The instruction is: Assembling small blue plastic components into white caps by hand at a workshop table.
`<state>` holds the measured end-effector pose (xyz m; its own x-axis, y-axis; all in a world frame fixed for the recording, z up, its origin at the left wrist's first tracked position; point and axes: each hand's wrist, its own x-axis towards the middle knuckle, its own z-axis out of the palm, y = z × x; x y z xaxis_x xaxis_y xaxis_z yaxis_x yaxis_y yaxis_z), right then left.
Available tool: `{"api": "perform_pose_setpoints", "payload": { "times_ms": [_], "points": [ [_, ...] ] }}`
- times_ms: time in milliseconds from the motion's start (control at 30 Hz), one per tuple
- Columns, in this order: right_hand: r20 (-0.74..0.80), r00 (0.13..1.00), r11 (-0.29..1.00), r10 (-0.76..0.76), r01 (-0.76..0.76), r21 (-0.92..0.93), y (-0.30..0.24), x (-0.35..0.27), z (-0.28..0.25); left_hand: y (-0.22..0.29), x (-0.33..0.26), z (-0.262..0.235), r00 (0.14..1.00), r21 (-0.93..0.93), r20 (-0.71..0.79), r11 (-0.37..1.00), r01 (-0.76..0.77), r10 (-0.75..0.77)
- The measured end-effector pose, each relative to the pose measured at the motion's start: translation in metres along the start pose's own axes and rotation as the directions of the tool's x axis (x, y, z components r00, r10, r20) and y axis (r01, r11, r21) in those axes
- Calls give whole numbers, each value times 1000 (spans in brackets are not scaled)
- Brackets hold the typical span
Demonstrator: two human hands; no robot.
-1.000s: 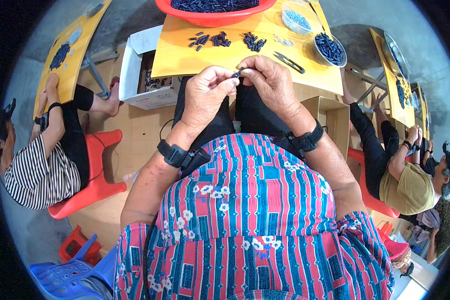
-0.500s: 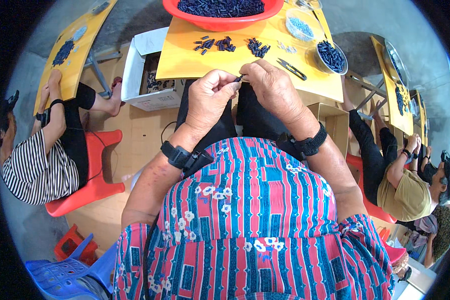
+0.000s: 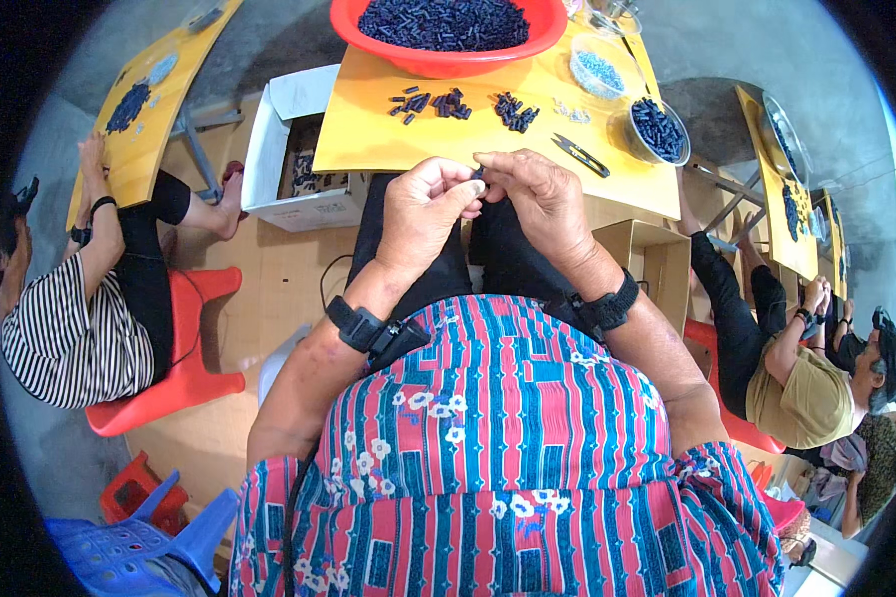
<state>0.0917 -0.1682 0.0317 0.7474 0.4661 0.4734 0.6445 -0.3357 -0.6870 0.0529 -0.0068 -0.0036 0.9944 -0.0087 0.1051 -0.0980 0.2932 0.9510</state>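
Piece in hand [image 3: 479,172]: small and dark, at the meeting fingertips over the lap, just off the near edge of the yellow table [image 3: 353,134]; mostly covered by fingers, its shape not readable.
Left hand [image 3: 418,214]: thumb and forefinger closed in a pinch at the piece, no gap visible.
Right hand [image 3: 545,204]: forefinger reaching across above the piece, other fingers curled; thumb largely hidden, so whether it also grips cannot be told.
Change noted: a second ago the piece showed more plainly between the two pinches; now only a dark sliver shows, with the right fingers further over it. Hands and table both sit lower in view, consistent with a head movement.
Bearing on the work: judged as handling continuing at the fingertips, with no sign of the piece being released.
Loose dark pieces [image 3: 515,112]: in small groups beyond the hands, layout apparently unchanged.
Small clear pieces [image 3: 570,113]: beside those groups, untouched.
Black snips [image 3: 580,155]: lying on the table to the right, neither hand touching.
Red basin [image 3: 408,62]: at the far side, heaped with dark pieces.
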Motion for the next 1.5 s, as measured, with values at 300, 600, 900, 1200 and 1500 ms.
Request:
{"api": "perform_pose_setpoints", "payload": {
  "times_ms": [300,600,900,1200,1500],
  "points": [
    [22,999,998,40,-41,54,7,-2,0,1,0,-1,994,-121,0,987,108,-109],
    [88,987,979,136,-148,143,-6,9,-11,2,-1,-5,993,-77,21,990,118,-117],
    [148,957,934,250,-279,225,-6,14,-17,8,-1,-5,994,-21,51,995,97,-96],
    [195,909,863,368,-412,293,-1,10,-15,3,1,-4,999,-21,10,999,32,-32],
    [257,869,777,423,-494,391,5,8,-12,1,1,-2,997,-18,22,998,68,-67]
  ]
}}
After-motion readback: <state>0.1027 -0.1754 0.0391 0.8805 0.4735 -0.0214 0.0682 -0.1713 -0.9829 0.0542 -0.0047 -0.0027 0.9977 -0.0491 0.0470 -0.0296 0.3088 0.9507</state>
